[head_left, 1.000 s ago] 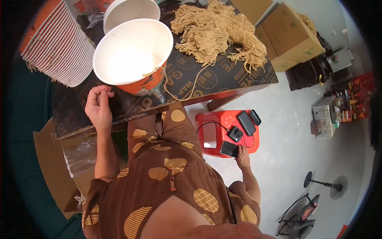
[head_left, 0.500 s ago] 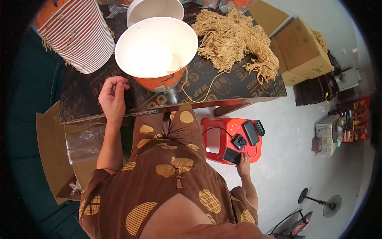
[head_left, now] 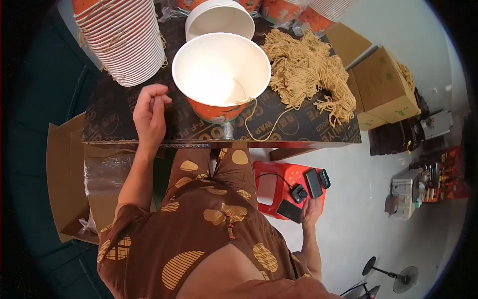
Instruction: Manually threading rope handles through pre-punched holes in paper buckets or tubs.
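Note:
A white paper bucket (head_left: 219, 60) with an orange printed outside stands at the table's front. A tan string (head_left: 269, 133) hangs over its rim and curves onto the table. Left of it, my left hand (head_left: 150, 117) is held over the table edge, fingers curled in, nothing visible in them and apart from the bucket. Down at the right, my right hand (head_left: 312, 212) is over a red stool (head_left: 266, 205), fingers stretched out beside a dark phone (head_left: 289, 211). A small black camera (head_left: 298, 193) with a cable and a black power bank (head_left: 313, 183) lie beyond the fingertips.
A tall stack of buckets (head_left: 127, 45) stands at the table's left. Behind the front bucket lies another white bucket (head_left: 219, 22). A heap of tan strings (head_left: 303, 70) covers the right side. Cardboard boxes (head_left: 383, 84) stand beyond; an open carton (head_left: 64, 174) is at the left.
My right hand has come off the phone's edge and shifted up toward the power bank. My left hand stays curled beside the bucket. The whole view has shifted slightly.

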`<state>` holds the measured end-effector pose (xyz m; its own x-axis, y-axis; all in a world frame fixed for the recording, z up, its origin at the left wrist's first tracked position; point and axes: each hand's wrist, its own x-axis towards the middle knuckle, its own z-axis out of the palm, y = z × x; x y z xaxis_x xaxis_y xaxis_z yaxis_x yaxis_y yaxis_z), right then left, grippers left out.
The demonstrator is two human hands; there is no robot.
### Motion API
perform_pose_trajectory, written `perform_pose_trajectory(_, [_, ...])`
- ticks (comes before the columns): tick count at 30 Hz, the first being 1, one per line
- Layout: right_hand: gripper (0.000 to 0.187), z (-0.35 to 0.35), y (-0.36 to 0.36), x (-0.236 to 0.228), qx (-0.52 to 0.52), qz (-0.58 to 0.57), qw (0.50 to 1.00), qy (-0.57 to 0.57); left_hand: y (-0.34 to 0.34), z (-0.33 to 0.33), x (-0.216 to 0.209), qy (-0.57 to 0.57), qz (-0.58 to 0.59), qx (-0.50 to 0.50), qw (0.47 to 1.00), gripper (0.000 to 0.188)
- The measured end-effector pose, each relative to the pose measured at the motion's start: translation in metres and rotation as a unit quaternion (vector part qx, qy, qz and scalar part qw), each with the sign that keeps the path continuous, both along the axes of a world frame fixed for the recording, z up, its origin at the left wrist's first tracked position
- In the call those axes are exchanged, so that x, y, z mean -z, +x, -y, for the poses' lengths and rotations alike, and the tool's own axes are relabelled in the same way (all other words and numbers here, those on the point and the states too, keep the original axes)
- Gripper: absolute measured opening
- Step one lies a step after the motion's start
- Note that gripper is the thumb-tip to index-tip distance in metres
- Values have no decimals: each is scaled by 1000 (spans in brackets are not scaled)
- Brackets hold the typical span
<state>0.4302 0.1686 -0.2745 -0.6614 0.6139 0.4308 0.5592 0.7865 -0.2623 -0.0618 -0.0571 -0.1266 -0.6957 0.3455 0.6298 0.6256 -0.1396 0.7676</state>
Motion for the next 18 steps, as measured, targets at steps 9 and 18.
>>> perform_pose_trajectory(9, [39, 31, -194, -157, -278, -190, 915, -224, -19, -7, -71, -147, -244, 16, 958, 62])
perform_pose_trajectory(18, [50, 33, -276, -178, -351, -162, 803, -454, -14, -6, -93, -204, -291, 101, 929, 26])
